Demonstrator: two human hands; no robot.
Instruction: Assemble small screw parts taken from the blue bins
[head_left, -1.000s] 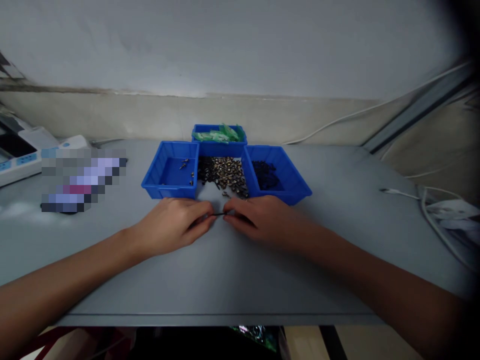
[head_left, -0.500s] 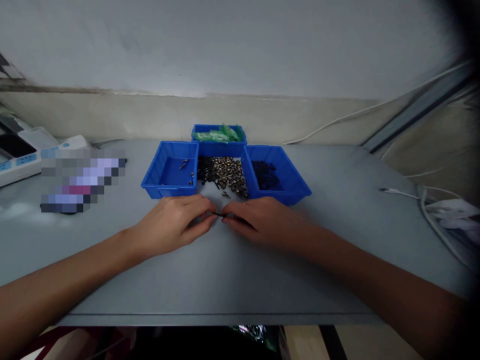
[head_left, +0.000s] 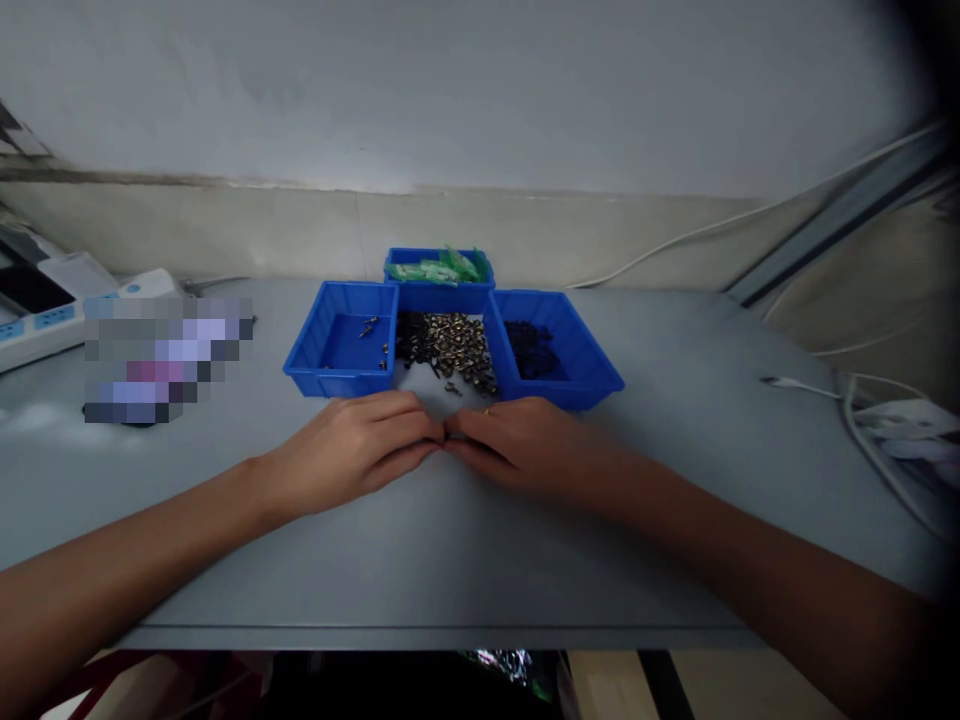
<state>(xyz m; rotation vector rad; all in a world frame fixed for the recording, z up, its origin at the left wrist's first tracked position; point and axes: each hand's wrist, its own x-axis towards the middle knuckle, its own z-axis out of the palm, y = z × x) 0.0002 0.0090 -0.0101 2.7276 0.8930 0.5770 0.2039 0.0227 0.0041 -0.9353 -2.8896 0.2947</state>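
Observation:
My left hand (head_left: 360, 447) and my right hand (head_left: 529, 445) meet fingertip to fingertip over the grey table (head_left: 450, 560). Both are pinched closed, and what lies between the fingertips is hidden. Just beyond them is a loose pile of brass-coloured metal pieces (head_left: 459, 345), with small black pieces (head_left: 415, 340) at its left side. The left blue bin (head_left: 337, 383) holds a few metal pieces. Dark pieces (head_left: 531, 350) lie inside the right blue bin (head_left: 592, 390).
A third blue bin (head_left: 439, 297) behind the pile holds green plastic packets (head_left: 442, 268). At the left are a white power strip (head_left: 97, 310) and a blurred-out object (head_left: 169, 365). White cables (head_left: 855, 420) lie at the right.
My left hand has moved slightly right, so the fingertips of both hands now meet. The thin dark piece seen between them before is now hidden.

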